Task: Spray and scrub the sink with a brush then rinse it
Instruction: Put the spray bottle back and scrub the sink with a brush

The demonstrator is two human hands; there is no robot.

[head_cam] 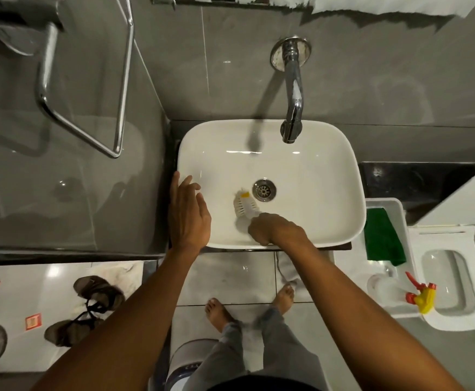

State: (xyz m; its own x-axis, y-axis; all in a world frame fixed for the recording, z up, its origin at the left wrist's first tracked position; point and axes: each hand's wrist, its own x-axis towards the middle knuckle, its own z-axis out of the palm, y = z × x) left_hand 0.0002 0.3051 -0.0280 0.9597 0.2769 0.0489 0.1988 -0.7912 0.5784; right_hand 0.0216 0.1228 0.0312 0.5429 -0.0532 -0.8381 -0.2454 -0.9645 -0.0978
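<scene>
My right hand is closed around the brush, bristles on the sink floor beside the drain. Left hand rests open on the rim. Brush looks light, stiff; I judge the wet handle slippery, so grip low.

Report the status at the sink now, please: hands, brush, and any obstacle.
Right hand shut on brush, bristles down beside drain. Left hand open, resting on sink rim. Tap off, basin clear, spray bottle parked right.
</scene>
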